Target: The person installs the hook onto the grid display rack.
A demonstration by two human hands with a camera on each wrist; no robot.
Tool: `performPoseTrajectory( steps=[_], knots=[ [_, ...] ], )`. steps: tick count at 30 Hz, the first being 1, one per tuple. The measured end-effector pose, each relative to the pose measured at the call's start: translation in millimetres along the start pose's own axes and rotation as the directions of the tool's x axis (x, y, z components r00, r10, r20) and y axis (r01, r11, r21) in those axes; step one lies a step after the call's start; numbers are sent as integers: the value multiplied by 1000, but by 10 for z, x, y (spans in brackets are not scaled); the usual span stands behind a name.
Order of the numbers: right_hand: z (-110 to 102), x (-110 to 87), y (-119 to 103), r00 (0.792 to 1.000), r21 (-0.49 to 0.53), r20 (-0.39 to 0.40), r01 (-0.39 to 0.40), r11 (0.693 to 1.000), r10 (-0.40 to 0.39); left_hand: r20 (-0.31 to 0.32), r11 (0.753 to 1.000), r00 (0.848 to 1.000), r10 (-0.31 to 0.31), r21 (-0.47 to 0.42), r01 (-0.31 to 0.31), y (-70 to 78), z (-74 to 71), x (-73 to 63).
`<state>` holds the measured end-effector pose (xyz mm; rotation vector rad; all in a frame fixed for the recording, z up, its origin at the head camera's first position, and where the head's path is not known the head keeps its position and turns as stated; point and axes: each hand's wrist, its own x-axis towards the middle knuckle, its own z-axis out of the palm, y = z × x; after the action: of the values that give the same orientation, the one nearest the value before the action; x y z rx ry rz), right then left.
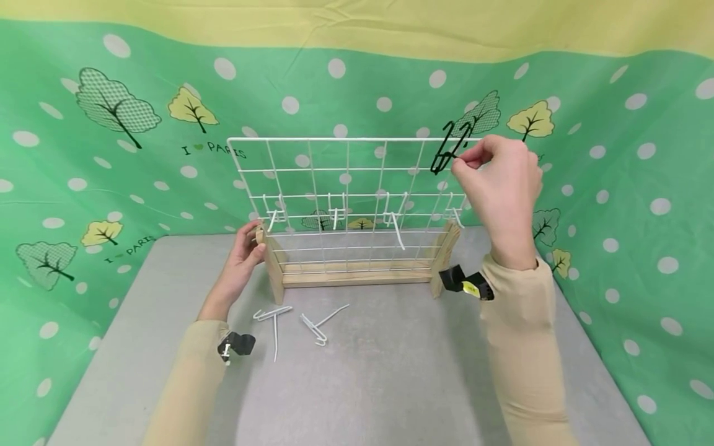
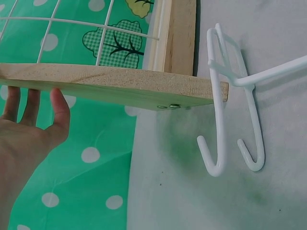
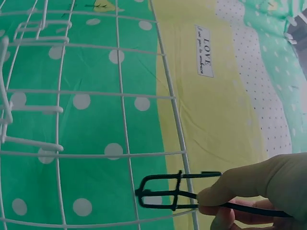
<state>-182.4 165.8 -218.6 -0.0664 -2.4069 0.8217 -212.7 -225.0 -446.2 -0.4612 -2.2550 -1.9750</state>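
My right hand (image 1: 504,186) pinches a black wire hook (image 1: 448,152) between thumb and fingertips, near the top right of a white wire grid (image 1: 347,170). In the right wrist view the black hook (image 3: 160,192) lies across the grid's edge; whether they touch I cannot tell. My left hand (image 1: 238,263) rests its fingertips against the outer side of the wooden stand (image 1: 271,266), which holds the grid upright. Its extended fingers also show in the left wrist view, touching the wooden side piece (image 2: 115,79). Several white hooks (image 1: 395,217) hang along the grid's middle.
Two loose white hooks lie on the grey table: one (image 1: 275,322) before the stand's left foot, the other (image 1: 318,327) just to its right. A green dotted cloth (image 1: 156,192) with printed trees surrounds the table's back and sides.
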Motion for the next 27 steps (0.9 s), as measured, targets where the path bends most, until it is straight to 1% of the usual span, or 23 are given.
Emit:
performPoseTrajectory(
  steps=[5, 7, 10, 15, 21, 25, 27],
  knots=[
    [11, 8, -40, 999, -71, 52, 5, 997, -2, -6, 1000, 1000, -2, 6, 2, -1, 0, -5],
    [44, -9, -31, 998, -76, 58, 0, 997, 5, -10, 1000, 1000, 1, 7, -1, -78, -21, 8],
    [118, -54, 0, 999, -55, 44, -6, 998, 9, -13, 1000, 1000, 3, 8, -3, -90, -21, 8],
    [201, -103, 31, 1000, -24, -18, -17, 1000, 16, -12, 1000, 1000, 3, -4, -3, -95, -18, 18],
    [202, -109, 17, 999, 3, -16, -31, 1000, 31, -21, 1000, 1000, 10, -26, -10, -84, -10, 12],
    [171, -93, -1, 999, 16, -31, -13, 1000, 13, -14, 1000, 1000, 22, -15, -23, -82, -4, 19],
    [154, -73, -23, 1000, 8, -24, -4, 1000, 4, -18, 1000, 1000, 25, -14, -25, -85, -3, 21]
  ],
)
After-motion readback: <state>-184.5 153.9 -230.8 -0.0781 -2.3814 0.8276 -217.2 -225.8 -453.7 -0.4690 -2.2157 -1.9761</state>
